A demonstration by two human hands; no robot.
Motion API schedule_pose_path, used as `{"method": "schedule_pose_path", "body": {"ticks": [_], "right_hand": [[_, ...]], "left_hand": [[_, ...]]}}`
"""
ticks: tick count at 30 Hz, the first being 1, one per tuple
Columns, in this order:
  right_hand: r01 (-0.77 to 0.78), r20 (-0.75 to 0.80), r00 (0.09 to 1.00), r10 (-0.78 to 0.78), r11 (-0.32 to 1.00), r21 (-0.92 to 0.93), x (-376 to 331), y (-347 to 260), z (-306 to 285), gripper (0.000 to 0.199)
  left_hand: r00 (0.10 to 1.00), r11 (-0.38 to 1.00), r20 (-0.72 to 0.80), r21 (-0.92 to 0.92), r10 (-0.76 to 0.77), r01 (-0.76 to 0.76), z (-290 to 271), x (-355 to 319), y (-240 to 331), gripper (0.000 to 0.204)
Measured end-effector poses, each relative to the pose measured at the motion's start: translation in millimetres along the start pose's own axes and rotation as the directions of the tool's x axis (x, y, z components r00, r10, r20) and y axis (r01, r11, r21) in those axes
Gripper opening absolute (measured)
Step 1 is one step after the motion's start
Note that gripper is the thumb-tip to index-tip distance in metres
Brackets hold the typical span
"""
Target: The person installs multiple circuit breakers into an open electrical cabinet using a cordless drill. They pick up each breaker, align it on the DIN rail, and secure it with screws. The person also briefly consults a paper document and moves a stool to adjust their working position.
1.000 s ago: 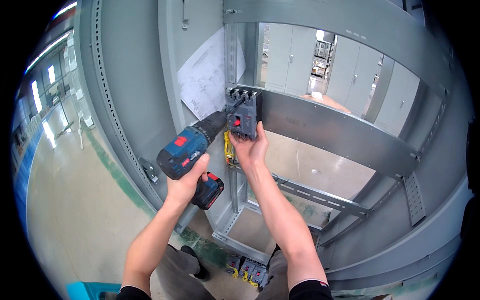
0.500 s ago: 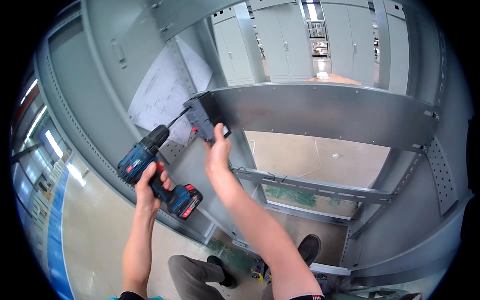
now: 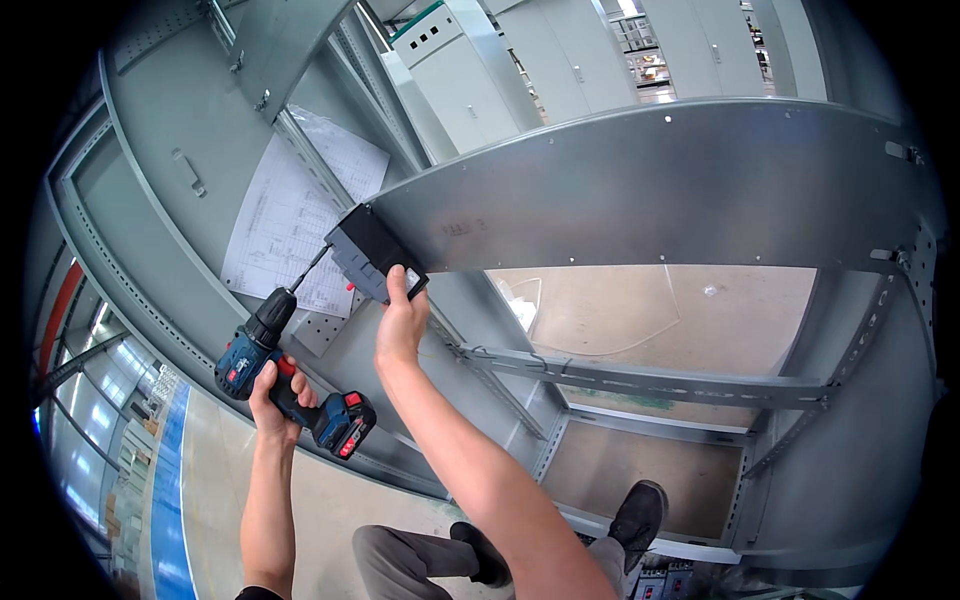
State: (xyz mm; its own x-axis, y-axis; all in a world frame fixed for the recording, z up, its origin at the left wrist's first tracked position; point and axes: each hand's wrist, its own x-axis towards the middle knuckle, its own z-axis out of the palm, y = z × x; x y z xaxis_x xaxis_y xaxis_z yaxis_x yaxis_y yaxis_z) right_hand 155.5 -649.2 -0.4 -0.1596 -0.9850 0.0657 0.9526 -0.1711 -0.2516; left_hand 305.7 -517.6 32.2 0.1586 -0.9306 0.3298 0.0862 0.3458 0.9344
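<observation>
Nearest, at the bottom of the frame, I see my trousers and dark shoes [image 3: 636, 512] on the cabinet's floor tray, with both forearms rising from there. Left of centre, my left hand [image 3: 272, 396] is clenched round the grip of a blue cordless drill [image 3: 285, 375], whose red-trimmed battery hangs at its lower right; its bit slants up and right, the tip touching the left end of a dark circuit breaker [image 3: 372, 252]. Just right of that, my right hand [image 3: 400, 322] is grasping the breaker from below, thumb up on its lower right corner, pressing it against the left end of the wide grey mounting plate [image 3: 650, 190] that spans the upper middle. As I judge it, the breaker is placed and the driver is engaged on a fixing at its left end, but since I am holding the unit, it is probably not yet fully fastened; I cannot see any screws. Behind the drill, upper left, a paper wiring drawing [image 3: 290, 215] lies on the cabinet's side wall. Farther off, through the open frame, grey cabinets [image 3: 560, 60] stand.
</observation>
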Motion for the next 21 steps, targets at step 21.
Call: {"method": "schedule_pose_path", "body": {"ticks": [21], "right_hand": [[-0.008,0.030,1.000,0.010,0.997,-0.072,6,4,-2,0.053]], "left_hand": [[0.999,1.000,-0.040,0.004,0.000,0.000,1,0,0,0.037]]}}
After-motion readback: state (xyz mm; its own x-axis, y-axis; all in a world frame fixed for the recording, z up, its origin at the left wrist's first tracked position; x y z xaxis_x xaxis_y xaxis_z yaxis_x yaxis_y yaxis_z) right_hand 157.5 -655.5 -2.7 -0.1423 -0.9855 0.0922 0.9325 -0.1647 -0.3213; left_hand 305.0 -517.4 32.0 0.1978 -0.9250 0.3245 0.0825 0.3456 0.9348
